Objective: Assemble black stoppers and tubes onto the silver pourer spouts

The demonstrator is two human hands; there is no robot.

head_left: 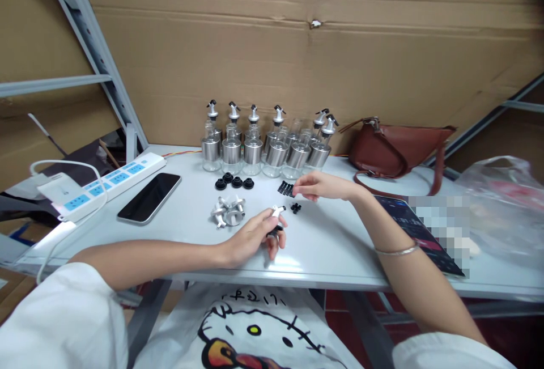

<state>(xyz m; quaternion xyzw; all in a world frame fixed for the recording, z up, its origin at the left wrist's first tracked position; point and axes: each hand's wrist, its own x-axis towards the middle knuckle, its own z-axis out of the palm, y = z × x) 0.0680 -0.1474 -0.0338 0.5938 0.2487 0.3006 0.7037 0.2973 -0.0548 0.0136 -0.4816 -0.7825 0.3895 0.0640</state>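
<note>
My left hand (pixel 257 237) is closed around a silver-and-black bottle pourer (pixel 277 211), holding it above the table's front part with its spout upward. My right hand (pixel 319 186) reaches down to a row of small black strips (pixel 284 188), its thumb and fingers pinched together at the row's right end. Whatever lies between those fingertips is too small to make out. A few tiny black pieces (pixel 296 208) lie just below it. Left of the pourer is a pile of silver pourer tops (pixel 229 212). Behind that pile sit several black stoppers (pixel 237 182).
Several glass bottles with steel bands (pixel 253 152) stand along the cardboard wall, some with pourers fitted. A phone (pixel 148 198) and a power strip (pixel 113 186) lie left. On the right are a brown bag (pixel 389 148), a tablet (pixel 419 233) and a plastic bag (pixel 505 204).
</note>
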